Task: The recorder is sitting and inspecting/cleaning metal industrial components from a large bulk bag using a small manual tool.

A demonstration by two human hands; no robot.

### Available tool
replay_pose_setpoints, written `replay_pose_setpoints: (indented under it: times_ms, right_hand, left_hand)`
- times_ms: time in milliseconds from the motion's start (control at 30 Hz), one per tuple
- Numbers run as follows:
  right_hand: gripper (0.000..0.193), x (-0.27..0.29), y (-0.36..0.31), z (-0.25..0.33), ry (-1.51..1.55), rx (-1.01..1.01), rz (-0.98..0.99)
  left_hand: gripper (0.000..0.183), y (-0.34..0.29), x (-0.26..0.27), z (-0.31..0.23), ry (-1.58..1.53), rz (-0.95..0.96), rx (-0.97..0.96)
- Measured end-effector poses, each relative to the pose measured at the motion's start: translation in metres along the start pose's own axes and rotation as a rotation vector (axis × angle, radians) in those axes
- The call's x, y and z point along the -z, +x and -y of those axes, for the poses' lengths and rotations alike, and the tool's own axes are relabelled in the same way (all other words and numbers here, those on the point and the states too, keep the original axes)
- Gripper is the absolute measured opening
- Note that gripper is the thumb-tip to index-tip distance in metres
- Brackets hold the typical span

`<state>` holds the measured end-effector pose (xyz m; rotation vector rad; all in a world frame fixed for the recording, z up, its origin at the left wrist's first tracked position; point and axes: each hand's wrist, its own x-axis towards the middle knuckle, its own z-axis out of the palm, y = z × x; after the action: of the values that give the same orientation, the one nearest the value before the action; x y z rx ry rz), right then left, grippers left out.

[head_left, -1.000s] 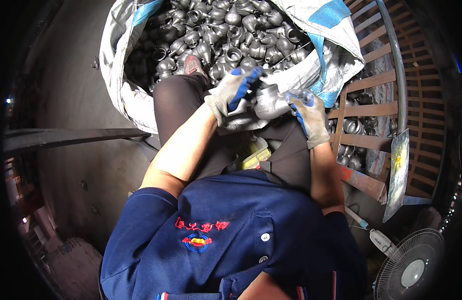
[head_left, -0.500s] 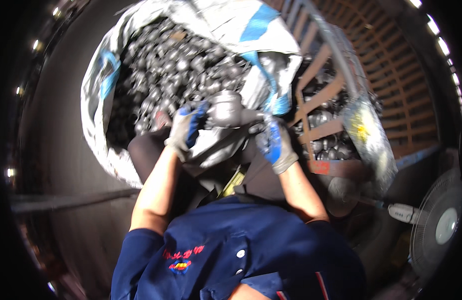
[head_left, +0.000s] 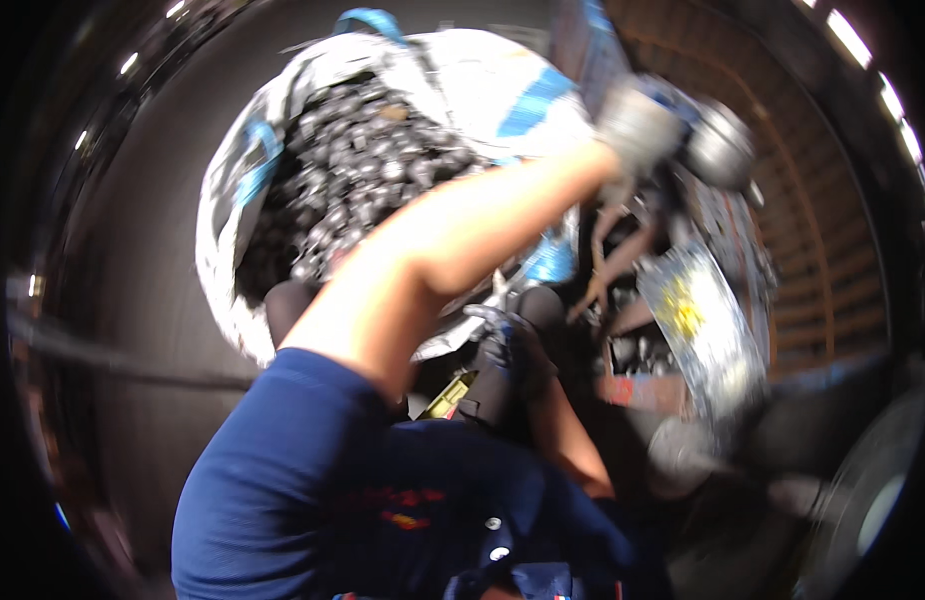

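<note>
My left hand [head_left: 638, 130], in a grey and blue work glove, is stretched across to the right, over the slatted rusty metal crate [head_left: 643, 390]. It is closed on a grey, rounded pipe-like metal casting [head_left: 721, 148], blurred by motion. My right hand [head_left: 508, 340], gloved as well, is low by my right knee in shadow. Its fingers look curled, and a thin pale thing [head_left: 500, 287] sticks up beside them; what they hold is unclear. In front of me a big white woven bag [head_left: 223, 240] is full of similar dark grey castings [head_left: 358, 170].
More castings [head_left: 638, 352] show inside the crate. A clear plastic sheet with a yellow patch [head_left: 688, 310] hangs over the crate's side. Another rusty barred crate [head_left: 823, 220] stands farther right. A fan [head_left: 883, 510] is at the lower right.
My left hand has swung from the bag's near edge to the far right with the casting. My right hand has let go of the casting and dropped toward my lap.
</note>
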<state>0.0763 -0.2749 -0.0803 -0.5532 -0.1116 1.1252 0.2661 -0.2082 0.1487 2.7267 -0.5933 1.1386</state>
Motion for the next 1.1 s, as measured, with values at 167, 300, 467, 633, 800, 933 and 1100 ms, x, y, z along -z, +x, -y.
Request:
replay_pose_setpoints:
  times_ms: [167,300,467,633,800,933,1100]
  right_hand:
    - [0.033,-0.019,-0.002,-0.001,-0.177,-0.138,-0.162]
    - [0.030,-0.005,-0.004,0.006,-0.042,-0.110,-0.170]
    - [0.039,-0.004,0.012,0.007,-0.051,-0.158,-0.228]
    - [0.040,-0.011,0.011,0.012,-0.020,-0.153,-0.296]
    - [0.040,0.028,0.016,0.010,-0.362,-0.211,-0.262]
    - [0.031,-0.014,0.049,0.002,-1.461,-0.065,-0.072]
    - [0.041,-0.056,0.059,0.006,-1.390,-0.203,-0.230]
  left_hand:
    - [0.030,0.028,-0.080,-0.053,-0.551,0.287,0.657]
    - [0.024,-0.006,-0.007,-0.031,-1.224,0.046,0.679]
    - [0.018,-0.160,0.043,0.105,-1.010,-0.264,0.744]
    - [0.015,-0.362,0.136,0.238,-0.802,-0.505,1.303]
    - [0.009,-0.583,0.202,0.289,0.238,0.014,1.148]
    - [0.014,-0.651,0.160,0.284,-0.497,-0.773,1.889]
    - [0.038,-0.625,0.086,0.274,0.023,0.363,1.995]
